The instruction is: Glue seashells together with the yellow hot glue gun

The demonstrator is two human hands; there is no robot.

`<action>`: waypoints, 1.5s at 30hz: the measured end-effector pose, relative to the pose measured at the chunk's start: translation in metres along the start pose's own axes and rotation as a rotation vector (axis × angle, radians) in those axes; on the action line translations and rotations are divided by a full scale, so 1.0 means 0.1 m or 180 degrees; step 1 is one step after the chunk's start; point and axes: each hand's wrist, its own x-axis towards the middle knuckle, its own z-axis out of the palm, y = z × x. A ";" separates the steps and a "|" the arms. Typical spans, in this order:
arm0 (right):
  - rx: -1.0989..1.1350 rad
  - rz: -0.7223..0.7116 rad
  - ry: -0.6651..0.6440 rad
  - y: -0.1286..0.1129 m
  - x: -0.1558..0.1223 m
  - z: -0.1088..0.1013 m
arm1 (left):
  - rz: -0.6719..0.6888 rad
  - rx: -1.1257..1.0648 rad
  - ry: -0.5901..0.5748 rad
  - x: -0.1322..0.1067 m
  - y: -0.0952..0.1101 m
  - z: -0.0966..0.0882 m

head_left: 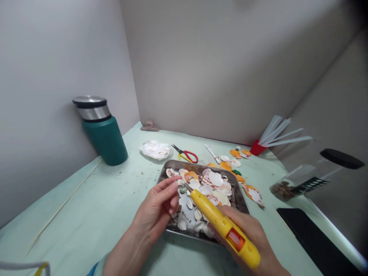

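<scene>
My right hand point(253, 237) grips a yellow glue gun point(221, 224) with an orange trigger, its nozzle pointing up and left over a metal tray point(165, 170) full of seashells point(215, 178). My left hand point(161, 209) hovers over the tray's left side with fingers pinched together near the nozzle tip; what they hold is too small to make out. The nozzle sits right beside those fingertips.
A green flask point(104, 134) stands at the left wall. Behind the tray lie a crumpled tissue point(155, 149), red-and-yellow scissors point(185, 154), a pen point(212, 153), loose shells point(235, 155) and a red cup of glue sticks point(257, 147). A clear jar point(301, 180) and a black phone point(313, 239) lie right.
</scene>
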 end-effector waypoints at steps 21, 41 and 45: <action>0.0144 -0.0062 -0.0106 -0.01 0.01 -0.01 | -0.0041 -0.0017 0.0028 0.00 0.00 0.01; 0.0191 0.0027 -0.0205 0.00 -0.01 -0.01 | -0.0058 -0.0069 0.0067 0.02 -0.02 0.00; 0.0137 0.0069 -0.0103 -0.01 0.01 0.00 | -0.0054 -0.0101 0.0038 0.01 -0.01 -0.02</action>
